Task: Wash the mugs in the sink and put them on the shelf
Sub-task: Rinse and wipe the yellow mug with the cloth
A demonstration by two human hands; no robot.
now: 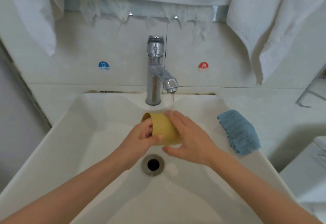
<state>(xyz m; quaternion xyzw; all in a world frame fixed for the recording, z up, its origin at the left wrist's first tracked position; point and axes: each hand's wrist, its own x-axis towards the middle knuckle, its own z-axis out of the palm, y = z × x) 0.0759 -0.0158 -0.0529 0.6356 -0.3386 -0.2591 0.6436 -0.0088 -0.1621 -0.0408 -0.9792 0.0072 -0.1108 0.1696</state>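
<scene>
A yellow mug lies on its side over the white sink, its mouth turned to the upper left. My left hand grips it at the rim, fingers curled into the opening and thumb on the outside. My right hand lies flat against the mug's right side with fingers straight and the thumb under its base. Water runs from the chrome faucet onto my right fingertips and the mug's edge.
A folded blue cloth lies on the sink's right rim. The open drain sits below my hands. White towels hang above, at the left and right. A metal rack shows at the far right edge.
</scene>
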